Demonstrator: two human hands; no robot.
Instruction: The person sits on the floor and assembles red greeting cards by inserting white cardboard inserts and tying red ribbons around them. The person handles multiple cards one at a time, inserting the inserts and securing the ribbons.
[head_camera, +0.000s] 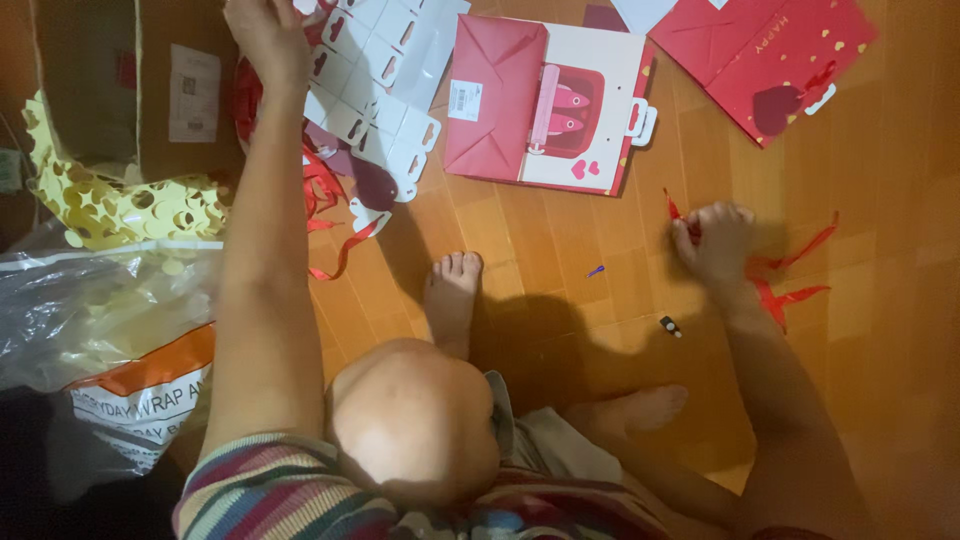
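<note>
light: dim, warm orange cast | shadows: dark soft patch on the orange wooden plank floor (560, 300) at centre | glare: pale sheen on the clear crumpled plastic bag (90, 300) at left | focus: soft throughout, right hand (715, 245) blurred | edges: near corners darken

Open floor (560, 290) lay between the foot (452, 290) and the right hand (715, 245). The flat red-and-white box (545, 105), white cutout sheets (375, 75) and red ribbon (325, 200) crowded the far side; the cardboard box (130, 85) and plastic bag (100, 330) blocked the left.
</note>
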